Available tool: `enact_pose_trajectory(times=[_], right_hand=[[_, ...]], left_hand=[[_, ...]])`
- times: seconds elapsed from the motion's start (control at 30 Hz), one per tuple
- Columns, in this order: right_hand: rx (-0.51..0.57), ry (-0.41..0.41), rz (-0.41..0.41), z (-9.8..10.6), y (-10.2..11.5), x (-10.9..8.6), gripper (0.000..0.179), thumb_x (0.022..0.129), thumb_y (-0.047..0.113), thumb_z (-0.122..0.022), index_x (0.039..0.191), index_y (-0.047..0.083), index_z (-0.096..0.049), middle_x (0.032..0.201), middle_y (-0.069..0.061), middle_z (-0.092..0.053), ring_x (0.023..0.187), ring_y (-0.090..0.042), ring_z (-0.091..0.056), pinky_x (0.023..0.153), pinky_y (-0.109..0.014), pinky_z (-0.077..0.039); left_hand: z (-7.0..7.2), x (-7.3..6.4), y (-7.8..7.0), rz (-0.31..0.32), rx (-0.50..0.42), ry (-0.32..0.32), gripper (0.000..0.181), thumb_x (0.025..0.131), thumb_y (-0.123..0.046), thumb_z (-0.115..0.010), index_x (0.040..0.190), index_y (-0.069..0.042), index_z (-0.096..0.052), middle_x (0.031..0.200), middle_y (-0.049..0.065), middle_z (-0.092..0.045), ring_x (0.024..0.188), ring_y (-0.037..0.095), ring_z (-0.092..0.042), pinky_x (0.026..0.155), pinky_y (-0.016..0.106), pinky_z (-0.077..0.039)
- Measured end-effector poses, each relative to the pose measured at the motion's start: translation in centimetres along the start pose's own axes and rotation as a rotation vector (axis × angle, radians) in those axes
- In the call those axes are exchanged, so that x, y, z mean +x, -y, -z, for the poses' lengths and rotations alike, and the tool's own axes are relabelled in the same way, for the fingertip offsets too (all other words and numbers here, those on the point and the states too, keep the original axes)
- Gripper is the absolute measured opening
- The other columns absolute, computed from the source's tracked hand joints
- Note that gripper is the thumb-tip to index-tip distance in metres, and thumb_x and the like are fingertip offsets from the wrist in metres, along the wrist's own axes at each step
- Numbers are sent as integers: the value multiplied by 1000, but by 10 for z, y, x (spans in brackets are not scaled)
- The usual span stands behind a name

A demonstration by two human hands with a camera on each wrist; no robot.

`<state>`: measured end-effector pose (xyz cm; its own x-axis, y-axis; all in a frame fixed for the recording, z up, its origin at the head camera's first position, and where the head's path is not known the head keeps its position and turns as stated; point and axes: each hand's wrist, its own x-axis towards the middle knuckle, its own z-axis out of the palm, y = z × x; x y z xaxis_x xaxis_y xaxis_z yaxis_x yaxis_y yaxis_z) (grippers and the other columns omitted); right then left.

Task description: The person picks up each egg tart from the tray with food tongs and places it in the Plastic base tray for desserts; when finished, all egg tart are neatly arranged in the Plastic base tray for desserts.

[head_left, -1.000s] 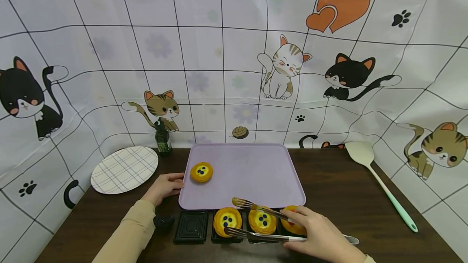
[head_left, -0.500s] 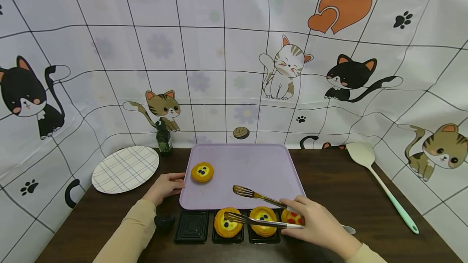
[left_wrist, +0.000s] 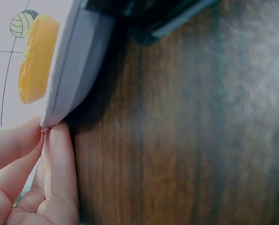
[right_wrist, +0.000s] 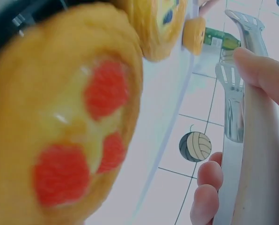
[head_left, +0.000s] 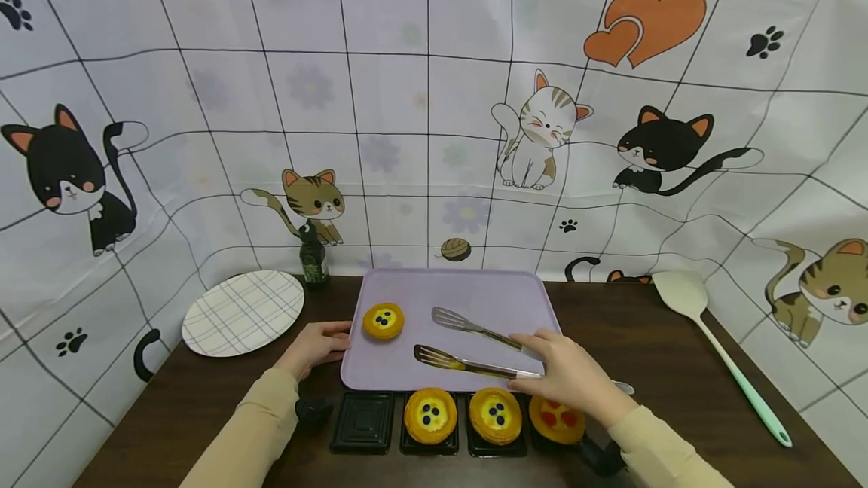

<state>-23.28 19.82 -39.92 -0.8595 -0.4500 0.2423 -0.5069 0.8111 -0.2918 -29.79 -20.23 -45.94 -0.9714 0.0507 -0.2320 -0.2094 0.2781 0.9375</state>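
My left hand [head_left: 316,346] pinches the left rim of a lilac tray [head_left: 461,288]; in the left wrist view the thumb and fingers [left_wrist: 60,154] meet at its edge. Over the tray's front right part, my right hand [head_left: 566,371] grips metal food tongs [head_left: 475,367], whose slotted arms are spread with nothing between them. One egg tart [head_left: 383,321] with blue berries sits at the tray's left. In front of the tray, two more blue-dotted tarts [head_left: 430,416] and a red-topped tart [head_left: 556,419] stand in black square holders; a black holder [head_left: 362,422] at the left holds no tart.
A checked oval plate [head_left: 244,313] leans at the back left beside a small green bottle [head_left: 313,256]. At the right lies a spatula [head_left: 732,367] with a mint handle. A cat-printed sheet [head_left: 434,96] hangs behind and along the sides of the dark wooden table [head_left: 610,315].
My right hand has lifted the tongs from over the dark holders and moved them up and away, over the tray. The left hand stays at the tray's rim. The head view has shifted slightly.
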Motion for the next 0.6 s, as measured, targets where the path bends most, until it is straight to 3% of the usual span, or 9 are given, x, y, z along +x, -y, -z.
enact_pose_trajectory(times=[0.4, 0.6], right_hand=[[18, 10, -62, -10, -3, 40, 66, 71, 45, -80, 125, 12, -63, 112, -9, -63, 97, -26, -62, 81, -45, -54], [54, 50, -95, -18, 0, 56, 65, 72, 44, -80, 126, 12, -63, 115, -11, -62, 103, -28, -60, 86, -47, -53]], left_hand=[[0, 0, 3, 0, 8, -9, 45, 91, 2, -58, 134, 8, -48, 112, 24, -61, 92, 20, -64, 82, 36, -57], [0, 1, 3, 4, 10, -13, 45, 90, 2, -59, 134, 8, -49, 112, 23, -62, 92, 19, -64, 82, 37, -57]])
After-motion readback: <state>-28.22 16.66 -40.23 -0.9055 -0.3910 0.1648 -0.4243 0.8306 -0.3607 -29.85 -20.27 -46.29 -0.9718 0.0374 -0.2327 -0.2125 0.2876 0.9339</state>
